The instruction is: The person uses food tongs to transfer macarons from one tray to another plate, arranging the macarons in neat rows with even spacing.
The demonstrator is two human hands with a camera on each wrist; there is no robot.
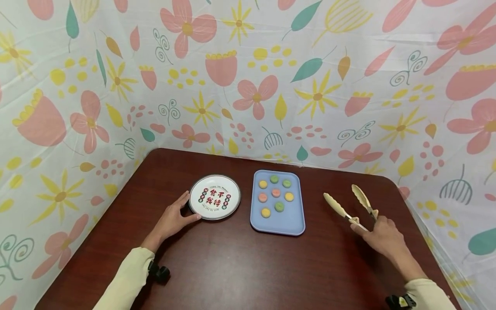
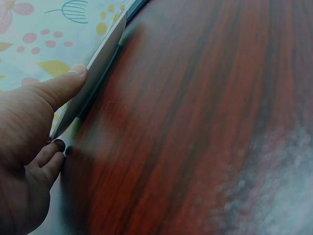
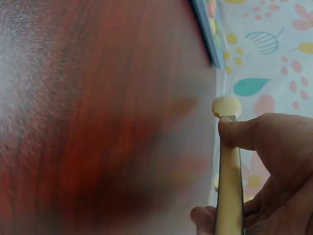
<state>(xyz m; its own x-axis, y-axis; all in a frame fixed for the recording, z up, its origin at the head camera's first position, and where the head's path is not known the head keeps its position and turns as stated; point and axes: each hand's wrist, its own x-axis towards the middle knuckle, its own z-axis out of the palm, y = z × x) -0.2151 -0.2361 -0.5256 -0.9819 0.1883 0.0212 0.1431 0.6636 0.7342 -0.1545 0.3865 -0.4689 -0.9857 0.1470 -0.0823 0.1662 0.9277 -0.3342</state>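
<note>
At the left of the table my left hand (image 1: pixel 172 219) grips a round white plate (image 1: pixel 215 197) with a dark rim and red and black lettering. Its thumb lies at the near rim, the fingers round the left side. The left wrist view has the plate (image 2: pixel 103 66) edge-on under the thumb. My right hand (image 1: pixel 383 237) holds a pair of food tongs (image 1: pixel 336 205) with cream tips, their arms spread and nothing between them. Seen from the right wrist, the thumb presses along one arm of the tongs (image 3: pixel 230 181).
Between the hands lies a blue rectangular tray (image 1: pixel 279 224) with several small round macaron-like pieces (image 1: pixel 276 192) in yellow, green and pink. The dark red wooden table (image 1: pixel 240 267) meets a flower-patterned cloth (image 1: pixel 248 64) at the back and sides.
</note>
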